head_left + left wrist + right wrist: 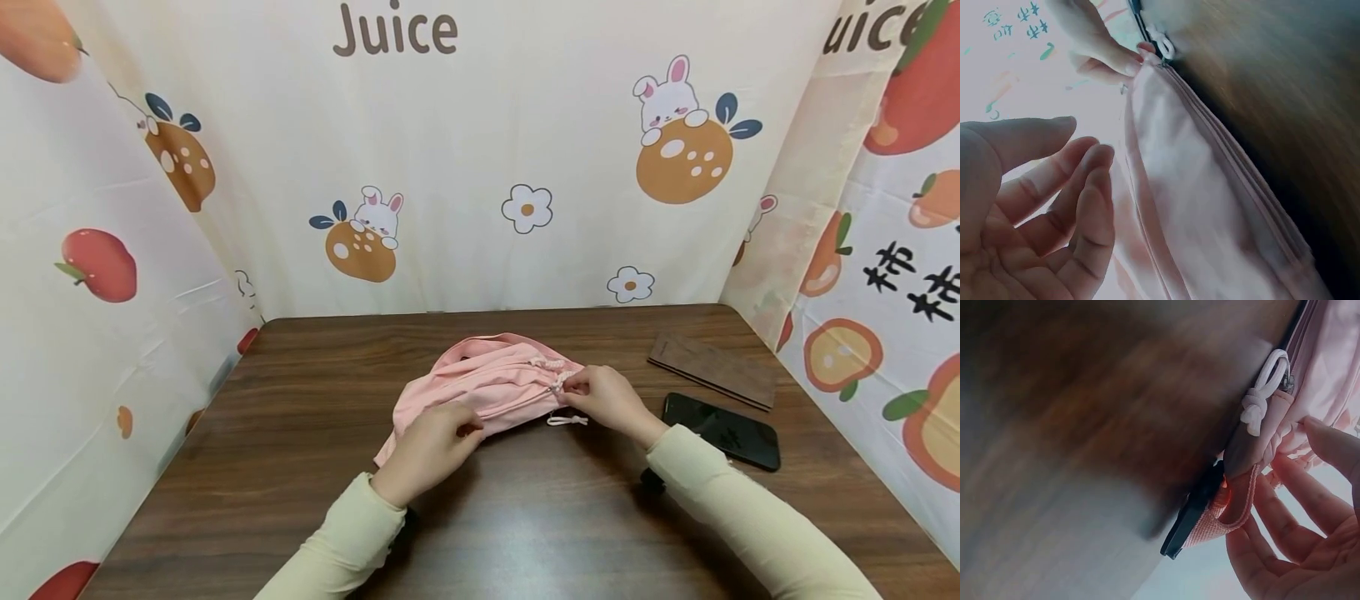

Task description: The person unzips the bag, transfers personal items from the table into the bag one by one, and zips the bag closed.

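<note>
A pink fabric waist bag (480, 383) with zippers and white cord pulls lies on the table. At its right end, my right hand (603, 400) pinches the fabric between thumb and index finger. A knotted white zipper pull (1263, 394) hangs from the bag near those fingers, and a black buckle (1194, 509) sits on a pink strap below. My left hand (435, 446) hovers by the bag's near left side. In the left wrist view its fingers (1094, 206) are loosely curled, thumb apart from them, and they hold nothing.
A black phone (722, 431) lies to the right, near my right forearm. Behind it rests a dark brown flat object (712, 369), perhaps a wallet. Fruit-printed curtains (465, 167) enclose the brown wooden table (525, 517) at the back and sides.
</note>
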{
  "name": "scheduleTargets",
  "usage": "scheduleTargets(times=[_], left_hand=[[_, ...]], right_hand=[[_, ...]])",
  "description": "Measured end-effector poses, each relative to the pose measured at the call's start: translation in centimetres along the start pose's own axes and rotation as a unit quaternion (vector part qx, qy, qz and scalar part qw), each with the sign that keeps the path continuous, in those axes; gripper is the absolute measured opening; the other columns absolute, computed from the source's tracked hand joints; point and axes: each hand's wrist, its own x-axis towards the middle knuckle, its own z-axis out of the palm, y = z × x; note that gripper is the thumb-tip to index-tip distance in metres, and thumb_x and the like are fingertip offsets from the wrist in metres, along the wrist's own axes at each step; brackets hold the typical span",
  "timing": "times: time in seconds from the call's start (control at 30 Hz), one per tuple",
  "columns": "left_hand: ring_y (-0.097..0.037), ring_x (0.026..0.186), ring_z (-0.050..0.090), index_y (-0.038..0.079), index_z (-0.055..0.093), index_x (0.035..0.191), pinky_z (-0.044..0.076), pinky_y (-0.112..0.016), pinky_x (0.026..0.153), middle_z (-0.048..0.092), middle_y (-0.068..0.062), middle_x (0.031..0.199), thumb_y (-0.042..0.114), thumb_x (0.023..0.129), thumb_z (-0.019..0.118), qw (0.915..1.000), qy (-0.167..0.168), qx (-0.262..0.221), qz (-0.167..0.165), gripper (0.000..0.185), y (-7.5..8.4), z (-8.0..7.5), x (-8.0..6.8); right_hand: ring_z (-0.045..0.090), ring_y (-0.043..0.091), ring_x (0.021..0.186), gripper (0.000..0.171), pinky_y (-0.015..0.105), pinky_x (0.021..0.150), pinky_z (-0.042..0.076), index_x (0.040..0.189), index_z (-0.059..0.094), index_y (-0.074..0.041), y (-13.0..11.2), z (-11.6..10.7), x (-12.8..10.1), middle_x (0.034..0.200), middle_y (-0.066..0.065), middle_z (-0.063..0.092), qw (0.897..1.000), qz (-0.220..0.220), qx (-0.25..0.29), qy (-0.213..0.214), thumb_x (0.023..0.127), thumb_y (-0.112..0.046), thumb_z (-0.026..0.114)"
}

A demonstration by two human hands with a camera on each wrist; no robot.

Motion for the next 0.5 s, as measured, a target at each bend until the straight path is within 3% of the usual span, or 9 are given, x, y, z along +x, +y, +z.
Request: scheduleTargets(times=[0.2,0.37,0.5], left_hand=[[-0.007,0.071,0.054,0.014,0.071,0.084,0.046,-0.022,0.066,0.061,0.008,0.076,0.010,0.086,0.069,0.9996,0.013,-0.023,0.010,0.005,1.4,0.8,2.3],[-0.018,0.085,0.063,0.004,0.071,0.101,0.051,-0.032,0.080,0.070,-0.006,0.093,0.010,0.088,0.068,0.9982,0.000,-0.059,0.011,0.015,2.5,1.9,4.6],[-0.020,0.102,0.066,0.002,0.071,0.108,0.050,-0.035,0.093,0.072,-0.008,0.106,0.011,0.089,0.067,0.9974,-0.014,-0.070,0.008,0.022,3.3,2.8,6.2]], right_hand=[[0.046,0.008,0.058,0.008,0.026,0.055,0.036,0.082,0.074,-0.017,0.0,0.0,0.1,0.064,-0.006,0.058,1.000,-0.001,-0.009,-0.004,0.085,-0.024,0.074],[0.050,0.007,0.060,0.006,0.026,0.059,0.040,0.083,0.074,-0.016,0.0,0.0,0.1,0.068,-0.007,0.064,1.000,-0.012,-0.022,-0.004,0.085,-0.022,0.074],[0.050,0.006,0.060,0.006,0.026,0.057,0.041,0.084,0.074,-0.016,0.0,0.0,0.1,0.068,-0.007,0.065,1.000,-0.014,-0.023,-0.006,0.085,-0.022,0.074]])
